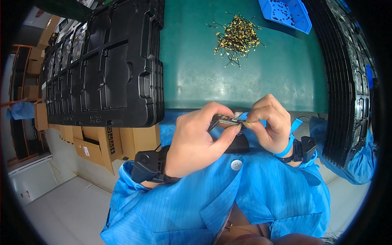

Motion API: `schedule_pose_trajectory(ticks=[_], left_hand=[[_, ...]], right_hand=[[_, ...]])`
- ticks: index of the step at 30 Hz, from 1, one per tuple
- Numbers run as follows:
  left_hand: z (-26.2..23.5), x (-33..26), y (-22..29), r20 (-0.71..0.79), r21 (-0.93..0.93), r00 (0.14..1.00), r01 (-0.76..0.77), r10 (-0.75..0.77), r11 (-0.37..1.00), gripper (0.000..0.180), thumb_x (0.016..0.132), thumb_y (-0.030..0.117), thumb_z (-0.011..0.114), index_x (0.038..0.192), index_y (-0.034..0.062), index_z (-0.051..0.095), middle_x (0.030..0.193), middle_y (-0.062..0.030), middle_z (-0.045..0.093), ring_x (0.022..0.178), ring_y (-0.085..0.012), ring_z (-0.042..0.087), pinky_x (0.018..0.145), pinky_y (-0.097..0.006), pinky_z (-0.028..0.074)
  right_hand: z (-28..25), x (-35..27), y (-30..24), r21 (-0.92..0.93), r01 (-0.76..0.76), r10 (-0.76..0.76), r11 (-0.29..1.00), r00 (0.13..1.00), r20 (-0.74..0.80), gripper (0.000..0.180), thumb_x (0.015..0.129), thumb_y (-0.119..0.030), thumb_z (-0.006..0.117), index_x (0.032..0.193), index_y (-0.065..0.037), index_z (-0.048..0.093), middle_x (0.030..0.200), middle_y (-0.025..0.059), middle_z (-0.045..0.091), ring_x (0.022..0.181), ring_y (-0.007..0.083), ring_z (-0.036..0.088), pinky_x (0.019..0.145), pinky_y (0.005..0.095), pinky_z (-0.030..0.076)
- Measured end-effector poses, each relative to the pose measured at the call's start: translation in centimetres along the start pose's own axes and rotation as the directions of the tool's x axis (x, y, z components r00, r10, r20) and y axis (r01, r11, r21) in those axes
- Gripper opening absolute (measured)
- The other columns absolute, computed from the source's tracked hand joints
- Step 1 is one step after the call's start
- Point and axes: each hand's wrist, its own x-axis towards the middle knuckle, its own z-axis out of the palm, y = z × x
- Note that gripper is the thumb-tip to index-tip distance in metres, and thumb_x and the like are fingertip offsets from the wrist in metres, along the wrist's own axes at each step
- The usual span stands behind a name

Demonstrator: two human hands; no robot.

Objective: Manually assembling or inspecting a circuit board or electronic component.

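My left hand (195, 135) is closed on a small dark circuit board (229, 119), gripping it between thumb and fingers in front of my chest, just off the near edge of the table. At the board's right end, the fingertips of my right hand (270, 121) are pinched together. Whatever they may hold there is too small and too covered to make out. Farther off on the table lies a loose pile of short thin black cables (238, 38) with gold-coloured ends.
A green mat (196, 83) covers the table. Stacked black plastic trays (116, 77) stand at the left, some pockets holding boards. Another tray stack (341, 81) rises at the right. A blue bin (290, 25) with small dark pieces sits far right. Cardboard boxes (141, 139) stand below left.
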Motion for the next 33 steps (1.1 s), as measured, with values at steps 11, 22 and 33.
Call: schedule_pose_trajectory(ticks=[11,22,33], left_hand=[[0.0,0.0,0.2,-0.008,-0.056,1.0,-0.006,0.006,0.998,0.018,0.07,0.002,0.069,0.085,0.0011,0.058,0.069,-0.0061,0.064,0.062,-0.0093,0.061,0.055,-0.021,0.045],[-0.1,-0.2,0.2,-0.007,-0.058,0.999,-0.036,0.035,0.998,0.02,0.07,0.003,0.069,0.087,0.002,0.059,0.075,-0.0087,0.064,0.068,-0.0144,0.064,0.058,-0.024,0.048],[-0.3,-0.3,0.6,-0.023,-0.047,0.999,-0.038,0.037,0.998,0.02,0.069,0.004,0.07,0.086,0.0016,0.059,0.075,-0.0085,0.064,0.066,-0.0145,0.063,0.057,-0.025,0.047]], right_hand=[[-0.2,0.1,-0.2,0.024,-0.002,0.002,1.0,1.0,-0.001,0.016,0.066,-0.001,0.068,0.078,-0.005,0.058,0.074,0.0071,0.055,0.065,0.0227,0.057,0.053,0.0307,0.045],[-0.4,0.3,-0.4,0.038,0.02,-0.02,0.999,1.0,0.009,0.015,0.067,-0.003,0.069,0.079,-0.005,0.059,0.074,0.0073,0.056,0.064,0.0226,0.058,0.051,0.0309,0.046],[-1.1,1.1,-1.3,0.113,-0.063,0.055,0.992,0.995,0.078,0.013,0.067,-0.002,0.068,0.078,-0.004,0.06,0.074,0.0081,0.059,0.066,0.0234,0.06,0.055,0.0308,0.047]])
